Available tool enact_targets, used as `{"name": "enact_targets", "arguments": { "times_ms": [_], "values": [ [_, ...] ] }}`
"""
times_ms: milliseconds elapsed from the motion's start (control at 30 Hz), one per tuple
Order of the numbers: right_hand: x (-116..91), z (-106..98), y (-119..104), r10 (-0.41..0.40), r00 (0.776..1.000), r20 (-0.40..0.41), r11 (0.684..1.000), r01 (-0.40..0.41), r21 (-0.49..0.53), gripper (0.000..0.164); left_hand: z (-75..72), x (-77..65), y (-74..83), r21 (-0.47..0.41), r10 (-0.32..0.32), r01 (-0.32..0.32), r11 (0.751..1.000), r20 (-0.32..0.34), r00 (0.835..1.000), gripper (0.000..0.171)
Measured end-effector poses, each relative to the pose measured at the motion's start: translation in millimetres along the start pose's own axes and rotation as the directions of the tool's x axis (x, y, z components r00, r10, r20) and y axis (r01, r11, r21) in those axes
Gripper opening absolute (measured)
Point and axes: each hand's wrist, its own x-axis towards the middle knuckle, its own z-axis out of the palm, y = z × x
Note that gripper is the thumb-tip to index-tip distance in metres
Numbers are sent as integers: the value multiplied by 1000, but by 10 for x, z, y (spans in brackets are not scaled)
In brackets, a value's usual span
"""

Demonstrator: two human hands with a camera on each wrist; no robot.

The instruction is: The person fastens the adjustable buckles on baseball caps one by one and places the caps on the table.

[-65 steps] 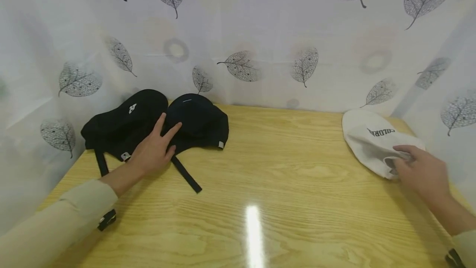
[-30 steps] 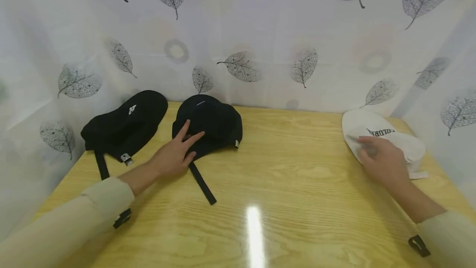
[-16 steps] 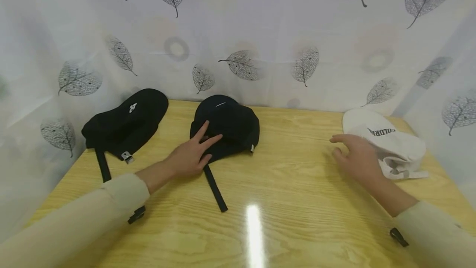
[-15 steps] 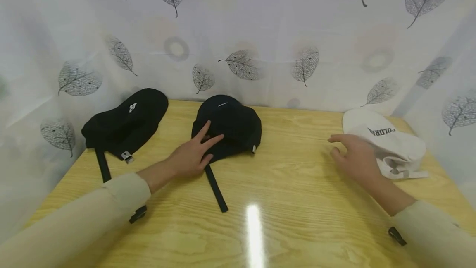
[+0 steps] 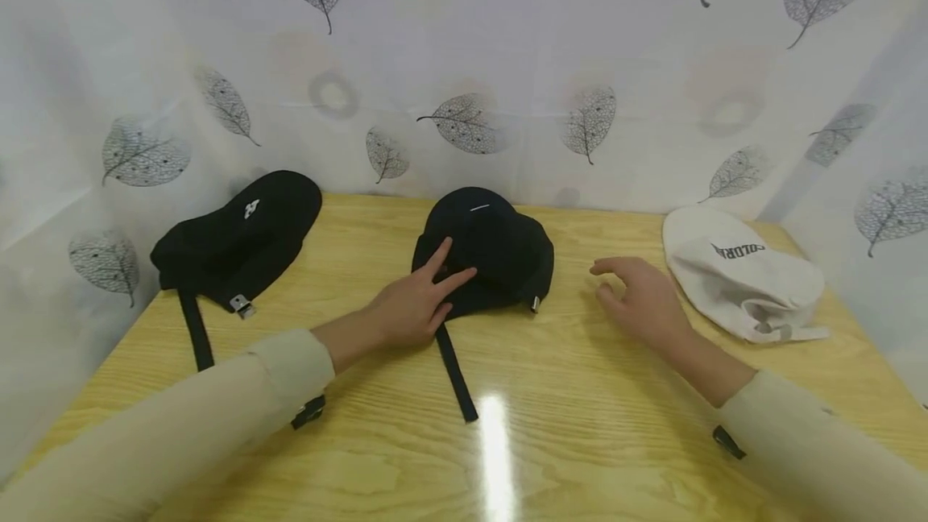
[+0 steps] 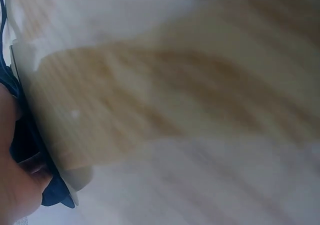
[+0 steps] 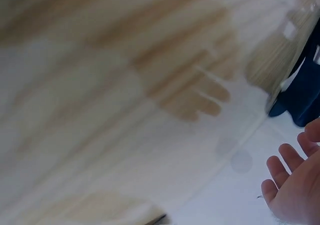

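In the head view, a black cap [image 5: 500, 252] lies in the middle of the table with its strap trailing toward me. My left hand [image 5: 413, 308] rests on its near left part, index and middle fingers spread and straight over the fabric, thumb at the near edge. Part of this cap [image 6: 57, 192] also shows beside the hand in the left wrist view. My right hand [image 5: 641, 304] hovers over the table between the black cap and a white cap [image 5: 739, 264] with dark lettering. Its fingers are loosely bent and touch neither cap.
Another black cap [image 5: 239, 236] with a small white emblem lies at the back left, its strap hanging forward. A white curtain [image 5: 522, 47] printed with leaves closes off the back and sides of the wooden table [image 5: 391, 449].
My left hand has slid the middle black cap rightward, away from the other black cap. My right hand has left the white cap and moved left.
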Motion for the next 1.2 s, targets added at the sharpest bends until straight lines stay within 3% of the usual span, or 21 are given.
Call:
{"name": "enact_targets", "arguments": {
  "times_ms": [500, 1000, 1200],
  "values": [
    [69, 139, -330, -110, 994, -2, 993, 110, 52, 22, 45, 145, 153, 34, 27, -27, 999, -8, 1000, 58],
    [28, 235, -404, -217, 972, -85, 974, 222, 51, 17, 44, 193, 227, 76, -1, 1, 997, 9, 1000, 55],
    [23, 248, -404, -228, 972, -61, 972, 231, 51, 15, 5, 161, 244, 92, 1, 4, 996, -58, 998, 56]
  ]
}}
